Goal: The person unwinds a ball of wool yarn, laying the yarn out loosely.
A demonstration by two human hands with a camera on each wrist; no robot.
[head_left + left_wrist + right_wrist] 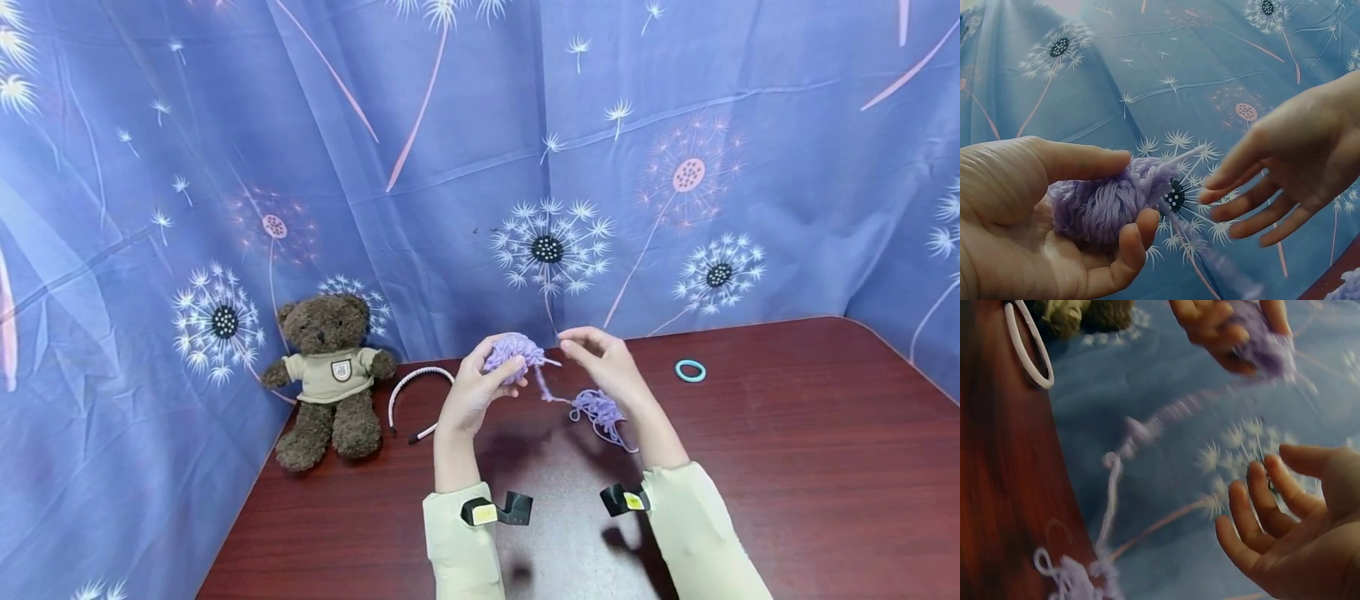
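My left hand [474, 387] grips a bundle of lilac yarn [1107, 209], thumb on top and fingers curled beneath. A short pale end [1180, 159] sticks out of the bundle toward the right. From it a twisted strand [543, 385] hangs down to a loose tangle of the same yarn [597, 408] on the table. Just right of the bundle, my right hand [1297, 531] is raised with its fingers spread and slightly bent. Nothing shows between those fingers, and the wrist views show a gap between them and the yarn.
A brown teddy bear [324, 379] in a pale shirt sits at the table's left. Beside it lies a white headband [408, 379]. A turquoise ring [690, 371] lies to the right on the dark red table [810, 450]. Behind hangs a blue dandelion-print cloth [465, 233].
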